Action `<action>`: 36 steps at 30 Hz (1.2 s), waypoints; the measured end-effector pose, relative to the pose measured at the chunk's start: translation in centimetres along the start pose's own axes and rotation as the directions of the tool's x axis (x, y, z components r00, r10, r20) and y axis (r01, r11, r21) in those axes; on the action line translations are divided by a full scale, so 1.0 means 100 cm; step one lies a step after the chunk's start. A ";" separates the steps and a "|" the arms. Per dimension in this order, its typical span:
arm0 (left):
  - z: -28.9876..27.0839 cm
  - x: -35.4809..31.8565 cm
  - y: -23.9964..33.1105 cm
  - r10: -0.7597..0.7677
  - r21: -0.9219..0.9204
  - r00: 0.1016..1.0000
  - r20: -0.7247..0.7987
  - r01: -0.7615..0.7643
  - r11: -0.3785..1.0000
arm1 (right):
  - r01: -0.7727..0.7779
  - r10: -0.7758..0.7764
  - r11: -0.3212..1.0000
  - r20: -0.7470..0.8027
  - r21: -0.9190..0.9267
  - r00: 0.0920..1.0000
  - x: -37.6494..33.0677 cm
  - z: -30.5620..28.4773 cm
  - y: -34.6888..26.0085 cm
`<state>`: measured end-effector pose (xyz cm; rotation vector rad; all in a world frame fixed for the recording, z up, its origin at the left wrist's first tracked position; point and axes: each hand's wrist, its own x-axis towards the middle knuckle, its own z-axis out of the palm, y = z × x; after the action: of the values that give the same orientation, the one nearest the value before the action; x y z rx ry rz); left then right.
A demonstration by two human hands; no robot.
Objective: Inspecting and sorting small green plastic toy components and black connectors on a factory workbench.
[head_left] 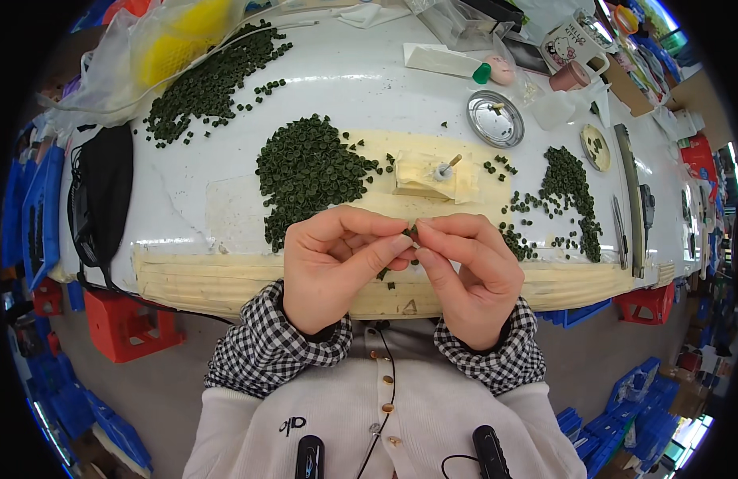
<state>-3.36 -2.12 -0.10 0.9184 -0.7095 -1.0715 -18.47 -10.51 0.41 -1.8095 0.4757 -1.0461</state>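
Close to the table's front edge, my left hand (325, 259) and my right hand (473, 267) meet with thumbs and forefingers pinched together. Between the fingertips is a small dark green part (413, 232), mostly hidden by them. Just behind my left hand lies a large heap of small dark green cup-shaped pieces (309, 172). Beyond my fingers, a block wrapped in cream tape (425, 177) carries a short upright peg (446, 169). Looser green pieces (573, 184) lie beyond my right hand, to its right.
Another green heap (213, 84) lies at the far left, near a plastic bag with yellow contents (181, 44). A round metal lid (494, 119), a mug (573, 44) and a shallow dish (596, 148) stand back right. A black cloth item (101, 195) lies at the left edge.
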 end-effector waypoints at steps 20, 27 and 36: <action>-0.003 0.001 -0.001 0.088 0.113 0.996 0.031 -0.091 0.989 | 0.012 -0.005 0.998 0.106 -0.063 0.994 0.001 -0.009 -0.003; -0.003 0.001 0.001 0.152 0.248 0.988 0.032 -0.156 0.956 | 0.015 -0.006 0.997 0.110 -0.081 0.994 0.001 -0.009 -0.004; -0.003 0.000 0.001 0.182 0.336 0.982 0.039 -0.185 0.924 | 0.025 -0.015 0.996 0.114 -0.090 0.993 0.002 -0.009 -0.003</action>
<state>-3.08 -2.07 -0.17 1.1166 -0.9869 -0.7984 -19.16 -10.95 0.93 -1.9462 0.4436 -0.9430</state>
